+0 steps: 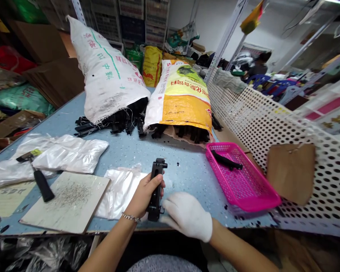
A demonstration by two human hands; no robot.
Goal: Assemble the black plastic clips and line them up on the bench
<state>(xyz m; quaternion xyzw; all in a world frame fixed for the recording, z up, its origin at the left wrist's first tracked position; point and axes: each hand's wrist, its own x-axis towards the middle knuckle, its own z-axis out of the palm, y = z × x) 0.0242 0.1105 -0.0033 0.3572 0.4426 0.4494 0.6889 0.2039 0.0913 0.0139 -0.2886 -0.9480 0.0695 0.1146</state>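
My bare left hand (144, 194) is wrapped round a long black plastic part (154, 200), held nearly upright over the table's front. A small peg sticks out at the part's upper right, and a thin lever shows near its lower end. My right hand (185, 215), in a white glove, is curled beside that lower end, its fingertips at the lever. What its fingers pinch, if anything, is hidden. Just left of the part lie white plastic bags (120, 189). Inside a pink basket (253, 206) to the right rests another black part (226, 160).
A hammer (42, 183) lies partly over a worn pale board (65, 202) at left, near more plastic bags (73, 153). Behind, a white sack (110, 75) and a yellow-white sack (184, 102) spill black parts. A perforated white panel (289, 132) borders the right side.
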